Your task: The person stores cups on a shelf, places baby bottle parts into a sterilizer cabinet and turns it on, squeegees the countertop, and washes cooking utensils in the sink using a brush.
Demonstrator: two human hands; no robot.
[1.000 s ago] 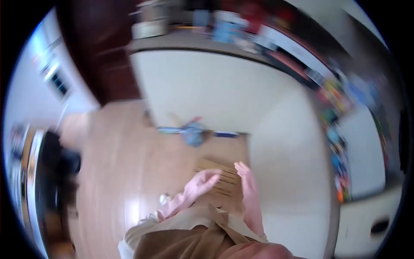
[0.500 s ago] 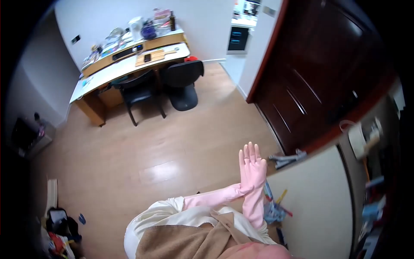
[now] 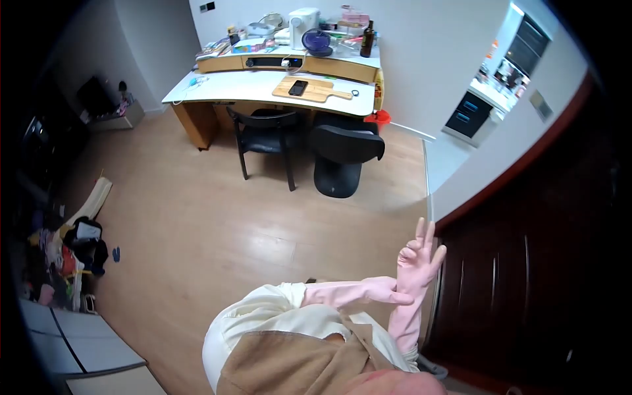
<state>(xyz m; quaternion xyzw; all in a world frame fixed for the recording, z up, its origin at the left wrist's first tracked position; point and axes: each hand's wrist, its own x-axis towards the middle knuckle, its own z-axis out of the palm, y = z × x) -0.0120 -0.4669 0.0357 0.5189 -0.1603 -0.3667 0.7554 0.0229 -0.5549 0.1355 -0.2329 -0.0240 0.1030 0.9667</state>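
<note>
Partly hidden — the left hand (image 3: pixel 386 289) clasps the right glove (image 3: pixel 415 278).

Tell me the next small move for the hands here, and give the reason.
Probably draw the right glove a little toward the elbow with the left hand: that hand is already at the gloved right wrist, and the glove looks creased below it. The right hand is raised, holding nothing, with some fingers extended and others curled.
</note>
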